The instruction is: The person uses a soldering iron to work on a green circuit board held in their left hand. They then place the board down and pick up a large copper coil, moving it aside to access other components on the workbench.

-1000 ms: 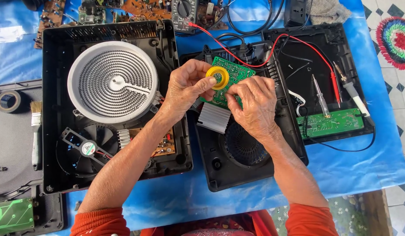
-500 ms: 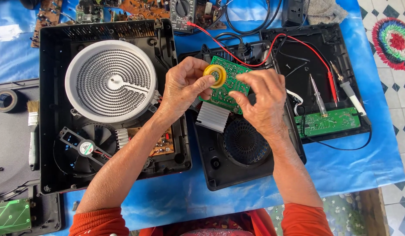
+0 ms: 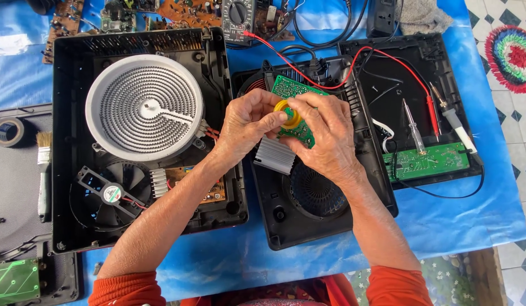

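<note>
Blue sheet [image 3: 444, 221] covers the bench. On it, at the left, the largest item: an opened black cooker housing [image 3: 64, 170] with a round grey ribbed heating coil [image 3: 144, 107] in its upper part, a black fan [image 3: 107, 195] below that, and a small brown board [image 3: 209, 190] beside the fan. In the middle lies a second opened black housing [image 3: 285, 226] with a round fan grille [image 3: 317, 190]. To the right sits a black base panel [image 3: 387, 79] carrying a long green board [image 3: 427, 161], a screwdriver [image 3: 415, 127] and a soldering iron [image 3: 455, 124]; a red test lead [image 3: 387, 59] runs across it back to a multimeter [image 3: 238, 14] at the far edge. A paintbrush [image 3: 43, 170] and a tape roll [image 3: 7, 131] lie at the far left. Both hands work over the middle housing. Left hand [image 3: 248, 122] and right hand [image 3: 325, 136] are closed together on a green circuit board [image 3: 291, 90], held tilted above the housing, its finned aluminium heatsink [image 3: 274, 154] hanging at the lower edge. Fingertips of both hands pinch a yellow ring-shaped coil [image 3: 288, 113] mounted on the board. Orange sleeves show at both forearms.
</note>
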